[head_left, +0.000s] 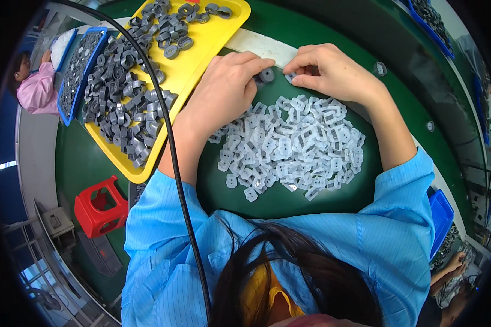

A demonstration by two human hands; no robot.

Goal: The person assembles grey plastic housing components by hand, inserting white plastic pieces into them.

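Now your left hand (223, 87) fingers pinch a grey ring (267, 74) while your right hand (333, 71) grips a clear clip (290, 77); joining them calls for careful alignment.

Green table (289, 204) w/ yellow tray (213, 41), white parts (294, 144).

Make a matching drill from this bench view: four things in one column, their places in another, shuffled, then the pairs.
1. small grey ring part
2. heap of clear plastic clips
3. flat yellow plastic tray
4. red plastic stool

a. on the floor, lower left
b. holding grey parts, left of the hands
c. at the left hand fingertips
d. on the green mat below both hands

Pairs: 1-c, 2-d, 3-b, 4-a
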